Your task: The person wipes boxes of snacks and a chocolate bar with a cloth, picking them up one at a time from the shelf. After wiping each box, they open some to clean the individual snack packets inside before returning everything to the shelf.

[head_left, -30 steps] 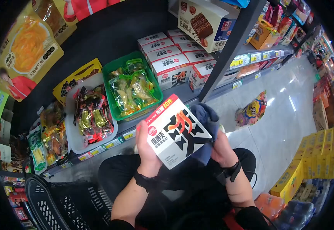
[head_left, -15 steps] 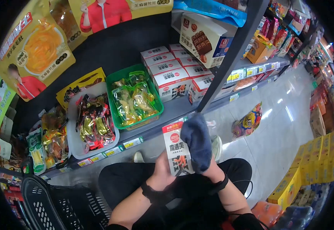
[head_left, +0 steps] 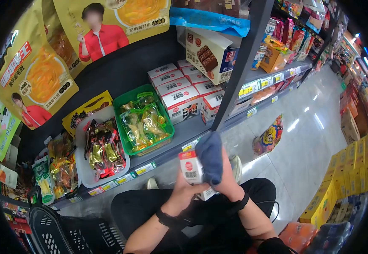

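Observation:
My left hand (head_left: 186,190) is wrapped round a white box (head_left: 190,168) with a red top edge and black print, held over my lap. A dark blue cloth (head_left: 210,157) lies against the right side of that box, with my right hand (head_left: 228,180) closed on it. Both hands are close together in front of the shelf edge. Similar white and red boxes (head_left: 179,98) stand stacked on the shelf, beside a green basket (head_left: 170,134) of wrapped snacks.
A clear tub (head_left: 81,163) of small packets stands left on the shelf. A black basket (head_left: 61,226) is at lower left. A dark upright post (head_left: 243,59) rises beside the boxes. A colourful bag (head_left: 270,137) lies on the floor, and yellow cartons (head_left: 319,203) are stacked right.
The held box has tilted, and my left hand's fingers now reach across its lower front. The cloth has shifted slightly down and left with my right hand. The view has shifted slightly.

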Demonstrator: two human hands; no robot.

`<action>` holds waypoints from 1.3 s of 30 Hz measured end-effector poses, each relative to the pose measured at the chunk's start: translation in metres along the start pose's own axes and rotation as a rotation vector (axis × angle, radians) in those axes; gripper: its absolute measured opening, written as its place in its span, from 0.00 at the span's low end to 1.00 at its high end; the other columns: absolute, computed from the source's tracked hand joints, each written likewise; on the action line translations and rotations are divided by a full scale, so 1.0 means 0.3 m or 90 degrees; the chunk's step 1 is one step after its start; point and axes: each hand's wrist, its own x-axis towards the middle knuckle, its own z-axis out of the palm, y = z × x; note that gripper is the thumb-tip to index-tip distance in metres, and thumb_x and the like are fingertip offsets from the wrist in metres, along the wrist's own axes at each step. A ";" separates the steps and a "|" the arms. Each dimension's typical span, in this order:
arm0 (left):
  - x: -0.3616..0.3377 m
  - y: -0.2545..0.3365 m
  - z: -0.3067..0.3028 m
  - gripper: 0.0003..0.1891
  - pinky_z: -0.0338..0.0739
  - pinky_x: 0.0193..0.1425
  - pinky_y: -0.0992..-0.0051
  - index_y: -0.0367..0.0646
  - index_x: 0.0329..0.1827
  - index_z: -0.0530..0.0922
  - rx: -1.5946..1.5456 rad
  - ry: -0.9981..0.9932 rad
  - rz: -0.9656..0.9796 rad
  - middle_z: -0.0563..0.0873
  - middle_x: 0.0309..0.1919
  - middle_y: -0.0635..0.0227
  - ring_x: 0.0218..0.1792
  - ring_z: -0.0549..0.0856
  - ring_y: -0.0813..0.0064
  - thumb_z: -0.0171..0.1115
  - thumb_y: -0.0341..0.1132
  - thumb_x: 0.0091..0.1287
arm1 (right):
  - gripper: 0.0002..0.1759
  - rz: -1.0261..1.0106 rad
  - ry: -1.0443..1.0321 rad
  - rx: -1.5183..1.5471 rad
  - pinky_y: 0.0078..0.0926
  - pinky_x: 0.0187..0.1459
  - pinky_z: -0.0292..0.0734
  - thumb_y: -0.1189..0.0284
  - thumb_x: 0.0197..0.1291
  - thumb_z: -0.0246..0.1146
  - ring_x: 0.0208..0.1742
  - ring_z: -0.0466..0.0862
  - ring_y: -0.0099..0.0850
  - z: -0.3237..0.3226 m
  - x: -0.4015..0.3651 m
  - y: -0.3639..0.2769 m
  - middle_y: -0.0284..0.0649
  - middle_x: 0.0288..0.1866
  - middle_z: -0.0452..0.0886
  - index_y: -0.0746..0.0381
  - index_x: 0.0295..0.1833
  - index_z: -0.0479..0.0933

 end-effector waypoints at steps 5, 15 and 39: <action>-0.015 0.039 -0.018 0.42 0.79 0.65 0.64 0.43 0.71 0.60 0.109 -0.001 0.148 0.78 0.58 0.63 0.60 0.82 0.67 0.72 0.20 0.52 | 0.24 0.128 0.112 0.191 0.42 0.69 0.69 0.73 0.64 0.63 0.69 0.75 0.52 0.025 0.009 0.011 0.53 0.65 0.77 0.66 0.66 0.73; -0.011 -0.020 -0.056 0.52 0.73 0.72 0.59 0.45 0.82 0.49 0.011 0.092 0.270 0.72 0.68 0.55 0.68 0.76 0.57 0.66 0.39 0.53 | 0.34 0.392 -0.006 0.727 0.25 0.68 0.72 0.59 0.78 0.55 0.71 0.73 0.24 -0.042 0.039 0.025 0.37 0.77 0.69 0.62 0.82 0.57; 0.111 -0.102 -0.104 0.39 0.81 0.57 0.65 0.36 0.66 0.70 1.029 -0.020 0.301 0.79 0.58 0.52 0.55 0.85 0.60 0.73 0.27 0.46 | 0.17 0.403 -0.020 -0.063 0.52 0.48 0.81 0.68 0.65 0.54 0.39 0.85 0.59 -0.199 -0.039 0.213 0.63 0.37 0.84 0.73 0.38 0.82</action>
